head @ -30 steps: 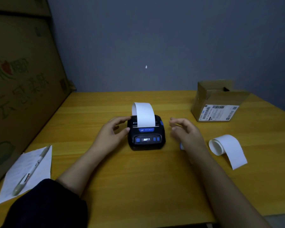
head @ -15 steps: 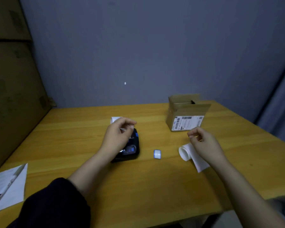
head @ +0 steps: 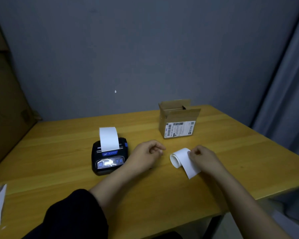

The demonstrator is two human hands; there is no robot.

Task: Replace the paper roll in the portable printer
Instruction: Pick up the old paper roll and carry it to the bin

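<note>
Head cam: printer point(head: 109, 156) sits left of centre with fresh paper point(head: 108, 138) already feeding out, so it looks reloaded. Right hand point(head: 203, 156) pinches the loose old roll point(head: 180, 159) at centre right, probably clearing it. Left hand point(head: 146, 155) is loosely curled, empty. Cardboard box point(head: 178, 121) behind, nothing blocking.

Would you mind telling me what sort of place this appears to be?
Probably a small packing or storeroom corner: a portable printer on a wooden table, an opened shipping box with barcode label, and large cardboard cartons against the wall.
</note>
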